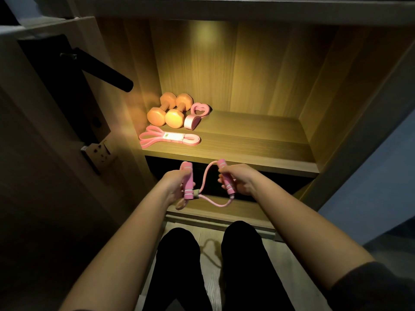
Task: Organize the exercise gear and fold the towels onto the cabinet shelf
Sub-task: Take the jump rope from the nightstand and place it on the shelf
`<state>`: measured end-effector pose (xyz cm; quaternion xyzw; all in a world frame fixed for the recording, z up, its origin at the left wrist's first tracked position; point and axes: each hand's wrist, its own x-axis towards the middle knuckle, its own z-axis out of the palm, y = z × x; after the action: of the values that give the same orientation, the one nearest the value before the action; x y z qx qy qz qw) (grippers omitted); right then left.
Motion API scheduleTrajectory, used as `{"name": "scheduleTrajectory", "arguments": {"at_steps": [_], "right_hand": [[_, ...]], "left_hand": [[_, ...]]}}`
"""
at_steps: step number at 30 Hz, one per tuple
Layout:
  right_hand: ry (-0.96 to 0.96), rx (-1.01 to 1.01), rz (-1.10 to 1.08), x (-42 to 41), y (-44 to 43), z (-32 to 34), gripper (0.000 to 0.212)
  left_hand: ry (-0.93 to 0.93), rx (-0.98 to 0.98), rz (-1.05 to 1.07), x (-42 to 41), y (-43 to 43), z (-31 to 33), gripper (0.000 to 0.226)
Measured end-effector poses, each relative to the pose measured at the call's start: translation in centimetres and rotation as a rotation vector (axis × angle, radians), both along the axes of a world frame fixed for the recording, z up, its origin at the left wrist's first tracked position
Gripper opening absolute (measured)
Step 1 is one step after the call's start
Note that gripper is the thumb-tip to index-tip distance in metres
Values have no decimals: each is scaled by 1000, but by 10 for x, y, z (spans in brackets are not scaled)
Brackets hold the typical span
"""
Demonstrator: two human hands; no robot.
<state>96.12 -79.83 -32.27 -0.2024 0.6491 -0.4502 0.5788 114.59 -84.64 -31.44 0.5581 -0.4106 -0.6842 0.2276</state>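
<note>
Holding a pink skipping rope with striped foam handles (211,199) out in front of the wooden cabinet, just below the front edge of its lit wooden shelf (258,151). Gripping one handle nearly upright in the left hand (176,186), fingers curled tight round the foam. Gripping the other, tilted, in the right hand (241,179), fingers likewise clamped on it. Letting the pink cord loop up between the two handles and sag beneath them, with a beige piece at the lower end of the left handle. Already resting at the left end of the shelf: two orange hexagonal dumbbells (167,112) side by side, with a pink looped strap with a heart-shaped end (197,114) just beside them on the right. Laid in front of these, near the shelf edge, a flat pink resistance band with a paper label (169,138). Below, black-trousered legs (242,265) over pale floorboards; off to the left, a door with a black lever handle (101,68).
</note>
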Motion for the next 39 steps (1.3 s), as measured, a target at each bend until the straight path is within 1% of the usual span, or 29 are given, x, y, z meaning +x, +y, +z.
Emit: {"name": "scheduleTrajectory", "arguments": {"at_steps": [2, 4, 8, 10, 12, 13, 16, 19, 21, 22, 24, 26, 28, 29, 33, 35, 36, 39], "right_hand": [[9, -12, 8, 8, 0, -1, 9], [31, -19, -11, 11, 1, -2, 7], [40, -52, -106, 14, 0, -8, 10], [69, -62, -110, 14, 1, -12, 15], [147, -54, -54, 13, 3, -14, 19], [192, -39, -39, 11, 4, -15, 18], [279, 24, -47, 1, 5, -18, 18], [348, 32, -54, -9, 7, -20, 14], [441, -8, -47, -17, 9, -24, 5], [490, -34, -63, -22, 10, -27, 14], [586, -82, -139, -30, 12, -29, 29], [640, -146, -225, -38, 15, -29, 32], [598, -194, -308, -46, 18, -30, 29], [560, -218, -348, -50, 18, -30, 26], [279, -362, -421, -61, 22, -23, 18], [155, -401, -366, -62, 23, -17, 18], [103, -414, -301, -61, 24, -15, 16], [50, -405, -59, -50, 24, -9, 11]], "left_hand": [[-73, -37, -48, -3, 3, -2, 32], [-107, -74, -50, -4, 4, -4, 35], [-76, -108, -18, -2, 6, -8, 34], [-57, -118, -32, -2, 7, -9, 33], [-71, -137, -31, 1, 5, -12, 28], [-79, -141, -21, 3, 3, -13, 26], [-115, -137, 25, 11, -5, -18, 20], [-259, -185, 6, 24, -12, -22, 23], [-315, -248, -8, 33, -17, -26, 15], [-351, -294, 7, 38, -20, -29, 15], [-438, -391, 61, 47, -24, -31, 26], [-491, -477, 53, 54, -27, -32, 30], [-497, -515, 48, 59, -31, -34, 35], [-471, -509, 69, 62, -32, -35, 39], [-204, -434, 168, 69, -33, -33, 48], [-102, -411, 175, 69, -31, -31, 45], [-73, -406, 153, 66, -30, -29, 41], [43, -362, 38, 53, -21, -19, 29]]}}
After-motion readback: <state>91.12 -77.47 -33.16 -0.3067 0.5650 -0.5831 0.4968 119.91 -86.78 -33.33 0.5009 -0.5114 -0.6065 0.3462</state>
